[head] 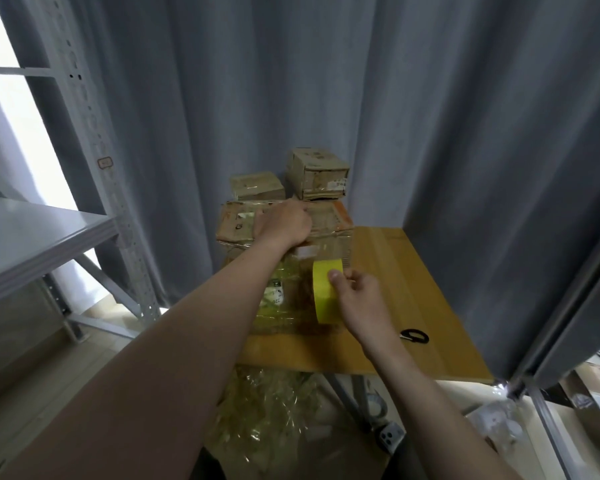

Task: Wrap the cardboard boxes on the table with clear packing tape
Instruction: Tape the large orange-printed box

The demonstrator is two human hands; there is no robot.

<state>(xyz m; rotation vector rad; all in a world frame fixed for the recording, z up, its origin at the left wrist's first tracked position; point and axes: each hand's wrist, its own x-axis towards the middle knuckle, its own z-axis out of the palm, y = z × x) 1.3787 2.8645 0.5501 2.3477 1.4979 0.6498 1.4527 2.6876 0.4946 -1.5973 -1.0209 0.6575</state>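
Grey curtains (326,81) all round, wooden table (413,271) beneath. Pinched the tape roll (326,296) in the right hand (355,299), thumb over its rim, just beside the near cardboard box (288,310). Laid the left hand (284,221) atop the stacked box (236,223) beyond; fingers curled or flat, couldn't tell. Mid-wrap, seemingly: near box glossy with tape already. Next, probably, called for drawing the roll round while bracing. Had scissors (414,336) waiting right of that hand.

Left hand (284,225) rests atop large cardboard box (329,220); right hand (359,301) pinches yellowish tape roll (324,296) at its near face. Scissors (414,336) on table (430,306).
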